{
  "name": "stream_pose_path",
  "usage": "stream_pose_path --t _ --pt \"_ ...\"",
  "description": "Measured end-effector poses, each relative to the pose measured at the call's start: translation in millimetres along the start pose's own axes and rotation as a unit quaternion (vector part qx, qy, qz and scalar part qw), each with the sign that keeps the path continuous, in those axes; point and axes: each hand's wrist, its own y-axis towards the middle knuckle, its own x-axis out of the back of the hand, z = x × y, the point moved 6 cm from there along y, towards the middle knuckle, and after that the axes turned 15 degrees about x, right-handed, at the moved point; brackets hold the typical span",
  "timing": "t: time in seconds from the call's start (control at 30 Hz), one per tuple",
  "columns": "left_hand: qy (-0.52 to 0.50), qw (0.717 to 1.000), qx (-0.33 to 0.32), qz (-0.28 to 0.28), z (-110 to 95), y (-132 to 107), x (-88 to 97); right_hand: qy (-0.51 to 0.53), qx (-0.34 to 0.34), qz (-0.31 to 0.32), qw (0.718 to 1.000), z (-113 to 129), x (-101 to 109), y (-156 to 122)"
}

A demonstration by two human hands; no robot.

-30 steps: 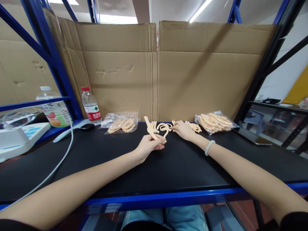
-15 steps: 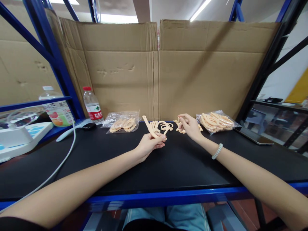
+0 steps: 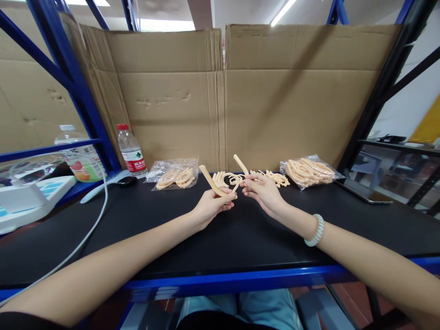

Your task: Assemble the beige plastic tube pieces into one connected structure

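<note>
My left hand (image 3: 216, 206) is closed round the lower end of a curved beige strip (image 3: 209, 178), whose free end points up and to the left. My right hand (image 3: 264, 194) pinches another beige strip (image 3: 240, 164) between thumb and fingers; it tilts up to the left, its lower end hidden by the fingers. The two hands are close together but apart, just above the table. Behind them lie several thin beige strips (image 3: 218, 178) and curved ring-like pieces (image 3: 229, 178). Small notched beige pieces (image 3: 279, 178) lie behind my right hand, which partly covers them.
Clear plastic bags of beige pieces lie at the left (image 3: 177, 178) and right (image 3: 307, 173). A red-capped water bottle (image 3: 131, 153), a brush-like white handle (image 3: 99, 188) and a white cable (image 3: 99, 215) are further left. A dark flat device (image 3: 364, 191) lies right. Cardboard (image 3: 292, 101) walls the back.
My right hand has moved left from the small notched pieces towards my left hand, and a beige strip now shows in it. My left hand stays nearly still with its strip.
</note>
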Motion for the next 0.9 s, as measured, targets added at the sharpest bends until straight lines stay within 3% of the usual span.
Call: stream_pose_path --t 0.27,0.53,0.9 --pt "0.002 0.999 -0.028 0.028 -1 6 3.6 0.014 -0.094 0.07 0.993 -22 -4 -3" --pt "0.026 0.997 -0.049 0.055 -2 5 2.6 -0.03 -0.051 0.185 0.981 -17 -13 -3" --pt "0.044 0.996 -0.061 0.047 -3 0 -0.1 -0.086 -0.044 0.213 0.972 -14 -11 -1"
